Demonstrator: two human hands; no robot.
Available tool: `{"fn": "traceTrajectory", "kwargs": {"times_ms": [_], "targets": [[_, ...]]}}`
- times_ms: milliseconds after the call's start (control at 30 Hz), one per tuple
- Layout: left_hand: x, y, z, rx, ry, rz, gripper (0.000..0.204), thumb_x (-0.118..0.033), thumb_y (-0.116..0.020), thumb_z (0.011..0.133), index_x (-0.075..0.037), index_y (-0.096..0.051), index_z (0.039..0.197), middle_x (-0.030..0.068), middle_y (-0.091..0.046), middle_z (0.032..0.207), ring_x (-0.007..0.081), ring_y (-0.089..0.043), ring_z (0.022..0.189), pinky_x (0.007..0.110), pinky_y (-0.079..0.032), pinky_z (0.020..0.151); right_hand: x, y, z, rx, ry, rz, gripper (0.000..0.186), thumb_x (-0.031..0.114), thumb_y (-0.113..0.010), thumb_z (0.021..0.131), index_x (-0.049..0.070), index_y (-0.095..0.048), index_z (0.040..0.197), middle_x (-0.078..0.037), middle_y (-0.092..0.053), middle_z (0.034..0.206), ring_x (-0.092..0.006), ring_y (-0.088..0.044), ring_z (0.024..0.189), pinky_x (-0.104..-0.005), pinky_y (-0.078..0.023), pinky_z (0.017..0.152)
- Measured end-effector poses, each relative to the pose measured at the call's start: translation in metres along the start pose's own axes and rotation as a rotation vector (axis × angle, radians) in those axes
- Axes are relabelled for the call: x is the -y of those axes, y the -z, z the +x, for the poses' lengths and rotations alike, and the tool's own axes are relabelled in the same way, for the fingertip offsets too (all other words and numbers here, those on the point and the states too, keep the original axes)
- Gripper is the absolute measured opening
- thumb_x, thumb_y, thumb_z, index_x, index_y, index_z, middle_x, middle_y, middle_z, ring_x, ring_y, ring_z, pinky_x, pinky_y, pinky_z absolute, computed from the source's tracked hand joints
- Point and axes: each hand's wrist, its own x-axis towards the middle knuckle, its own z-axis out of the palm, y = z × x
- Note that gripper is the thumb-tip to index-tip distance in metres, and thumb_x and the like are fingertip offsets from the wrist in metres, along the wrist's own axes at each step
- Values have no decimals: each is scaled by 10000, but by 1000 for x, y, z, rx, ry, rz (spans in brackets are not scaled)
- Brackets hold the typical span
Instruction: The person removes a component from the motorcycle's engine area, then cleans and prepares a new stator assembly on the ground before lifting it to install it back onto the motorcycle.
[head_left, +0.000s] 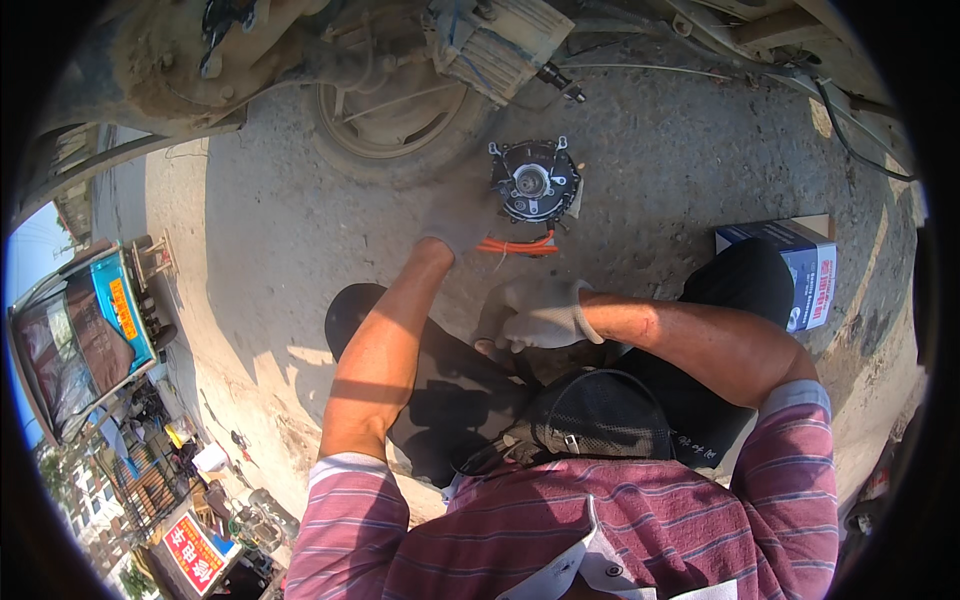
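A round black motor (535,183) with silver lugs and an open metal hub in its middle rests on the ground in front of me. Bundled orange cables (520,245) come out at its near side. My left hand (460,208), in a grey glove, is at the motor's left edge, smeared by motion, so its fingers do not show clearly. Closer to my body, my gloved right hand (545,312) is closed in front of my knees. Whatever its curled fingers may hold is hidden.
A dirty wheel (395,125) and a dusty finned metal unit (500,45) of a vehicle's underside are just beyond the motor. At right, a blue and white cardboard box (810,275) stands beside my knee. A small vehicle (85,340) is at far left.
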Motion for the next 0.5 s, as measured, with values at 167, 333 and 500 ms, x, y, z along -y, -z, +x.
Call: {"fn": "traceTrajectory", "kwargs": {"times_ms": [167,333,500], "targets": [[-4,1,-1,-13,13,55,351,-355,-662,993,-87,-737,1206,211,-751,1103,456,-690,1029,542,-542,879,1,-1,0,13,20,4,372,84,-615,864,24,-739,1209,-86,-793,1045,-188,-757,952,-341,-573,847],[-9,4,-1,-76,-8,59,323,-357,-668,981,-119,-746,1186,206,-753,1078,455,-694,1025,539,-552,885,1,0,-5,13,4,11,364,87,-616,871,26,-735,1209,-85,-792,1047,-178,-756,927,-334,-577,826],[-16,12,10,-26,6,145,345,-362,-658,969,-169,-727,1246,190,-755,1102,442,-695,1051,541,-561,900,-4,-1,-2,24,24,25,350,94,-623,881,26,-731,1207,-86,-791,1042,-170,-756,915,-330,-578,817]]}}
